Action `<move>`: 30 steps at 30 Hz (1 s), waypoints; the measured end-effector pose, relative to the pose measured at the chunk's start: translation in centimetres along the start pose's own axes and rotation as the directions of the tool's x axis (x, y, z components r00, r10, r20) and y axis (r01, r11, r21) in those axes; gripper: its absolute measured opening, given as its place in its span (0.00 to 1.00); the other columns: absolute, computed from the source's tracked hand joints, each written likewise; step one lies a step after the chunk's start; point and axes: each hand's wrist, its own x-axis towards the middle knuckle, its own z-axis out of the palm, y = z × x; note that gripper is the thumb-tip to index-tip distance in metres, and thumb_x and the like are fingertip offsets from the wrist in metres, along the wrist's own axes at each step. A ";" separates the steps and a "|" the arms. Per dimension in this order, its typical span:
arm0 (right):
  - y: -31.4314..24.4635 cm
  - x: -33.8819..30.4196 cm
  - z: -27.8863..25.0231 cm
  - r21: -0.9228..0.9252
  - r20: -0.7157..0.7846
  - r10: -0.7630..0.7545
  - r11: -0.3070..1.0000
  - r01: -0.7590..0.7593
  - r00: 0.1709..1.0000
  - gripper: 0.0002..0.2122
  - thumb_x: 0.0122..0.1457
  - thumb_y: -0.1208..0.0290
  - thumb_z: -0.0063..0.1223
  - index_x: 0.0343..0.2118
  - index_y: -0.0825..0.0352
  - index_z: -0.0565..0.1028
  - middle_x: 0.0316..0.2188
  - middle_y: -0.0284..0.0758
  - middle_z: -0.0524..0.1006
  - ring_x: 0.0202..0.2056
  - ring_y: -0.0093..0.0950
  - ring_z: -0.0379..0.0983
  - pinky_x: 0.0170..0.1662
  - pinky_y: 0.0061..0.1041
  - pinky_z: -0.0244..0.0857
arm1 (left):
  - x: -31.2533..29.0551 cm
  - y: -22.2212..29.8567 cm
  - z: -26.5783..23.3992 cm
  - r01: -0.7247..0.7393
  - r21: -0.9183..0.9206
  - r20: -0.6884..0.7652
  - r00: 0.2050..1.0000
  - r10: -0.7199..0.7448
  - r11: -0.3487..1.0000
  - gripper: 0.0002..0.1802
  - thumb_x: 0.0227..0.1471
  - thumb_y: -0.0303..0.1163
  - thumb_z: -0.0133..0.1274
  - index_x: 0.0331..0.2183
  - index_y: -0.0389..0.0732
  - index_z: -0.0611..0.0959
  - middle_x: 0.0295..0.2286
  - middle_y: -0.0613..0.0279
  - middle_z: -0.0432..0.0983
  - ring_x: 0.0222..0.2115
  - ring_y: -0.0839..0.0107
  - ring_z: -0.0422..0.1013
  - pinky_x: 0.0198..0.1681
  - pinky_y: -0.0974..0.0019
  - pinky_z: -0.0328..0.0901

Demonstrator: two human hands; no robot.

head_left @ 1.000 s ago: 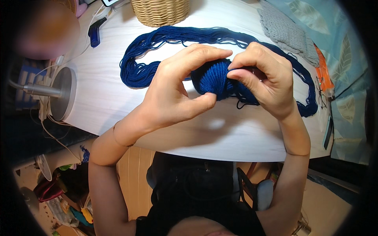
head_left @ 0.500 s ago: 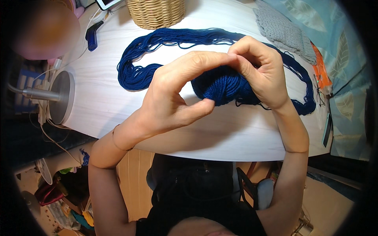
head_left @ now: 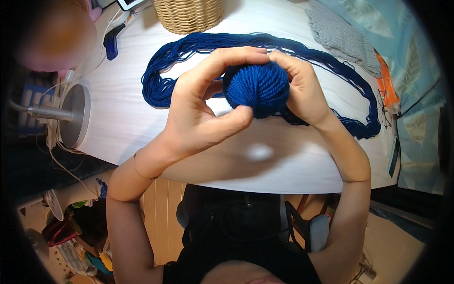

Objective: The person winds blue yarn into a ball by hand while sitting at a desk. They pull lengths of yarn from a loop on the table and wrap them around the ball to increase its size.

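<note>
A ball of dark blue yarn (head_left: 257,89) is held up above the table, its wound strands fanning across the side toward me. My left hand (head_left: 196,97) grips it from the left, thumb at the bottom and fingers over the top. Against the ball's right side is my right hand (head_left: 305,90), fingers curled and index tip at the upper edge; its other fingertips are partly hidden, and the strand in them is too fine to make out. Behind both hands a long loose loop of the same blue yarn (head_left: 158,87) lies spread on the table.
The white table (head_left: 118,128) carries a wicker basket (head_left: 189,16) at the back and a grey knitted piece (head_left: 340,35) at far right, with an orange packet (head_left: 388,90) and glasses (head_left: 385,113) nearby. On the left are a lamp base (head_left: 75,116) and a dark blue handheld tool (head_left: 112,42).
The ball has turned and shifted slightly left, so more of its wound side shows. My right hand has moved from over the ball's top down to its right side. The left hand keeps its grip.
</note>
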 end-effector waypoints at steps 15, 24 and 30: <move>-2.2 -0.2 0.0 -0.533 0.114 -0.613 0.626 0.569 0.782 0.14 0.48 0.73 0.56 0.41 0.61 0.76 0.33 0.32 0.63 0.21 0.15 0.57 0.18 0.11 0.55 | 0.1 -0.4 0.3 0.080 0.014 -0.109 0.991 -0.078 0.997 0.24 0.37 0.21 0.52 0.43 0.36 0.75 0.37 0.62 0.73 0.36 0.77 0.70 0.39 0.73 0.68; -2.1 -0.5 0.3 -0.490 0.043 -0.677 0.627 0.606 0.735 0.10 0.43 0.74 0.62 0.32 0.60 0.77 0.34 0.32 0.65 0.19 0.14 0.59 0.16 0.12 0.56 | 0.0 -0.2 0.4 0.109 -0.031 -0.087 0.990 -0.111 0.994 0.25 0.37 0.20 0.52 0.44 0.36 0.75 0.37 0.63 0.72 0.36 0.78 0.70 0.39 0.73 0.68; -1.6 -0.6 0.4 -0.455 0.034 -0.669 0.651 0.607 0.743 0.10 0.44 0.73 0.63 0.32 0.60 0.77 0.35 0.33 0.64 0.20 0.14 0.61 0.17 0.12 0.57 | 0.1 -0.5 0.3 0.152 -0.097 -0.082 0.984 -0.160 0.984 0.24 0.38 0.20 0.51 0.43 0.35 0.75 0.37 0.62 0.72 0.36 0.78 0.70 0.39 0.74 0.68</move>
